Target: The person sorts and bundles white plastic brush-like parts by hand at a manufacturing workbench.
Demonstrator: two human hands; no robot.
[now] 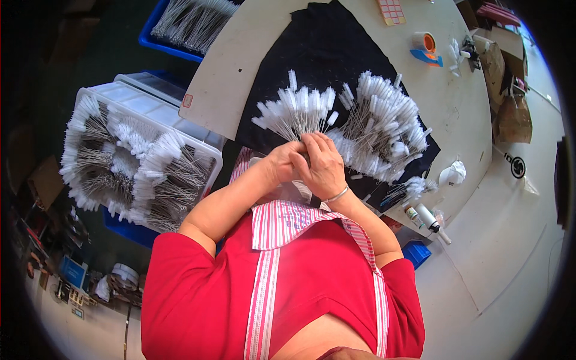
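Observation:
A bundle of thin wire brushes (pixel 298 103) with white bristle heads fans upward over the table's near edge. My left hand (pixel 283 162) and my right hand (pixel 323 164) close together round its wire stems. The fingers overlap there, so the lower stem ends are hidden. Just right of the bundle, a large loose pile of similar brushes (pixel 387 123) lies on a black cloth (pixel 324 42). Some of the pile's heads almost touch my right hand.
Left of me, a white plastic crate (pixel 171 127) is packed with more brushes. A blue crate (pixel 146 37) of brushes stands behind. On the table (pixel 225 78) are a tape dispenser (pixel 427 57), a sticker sheet (pixel 392 12) and a white bottle (pixel 426 216). A blue bin (pixel 416 254) sits below.

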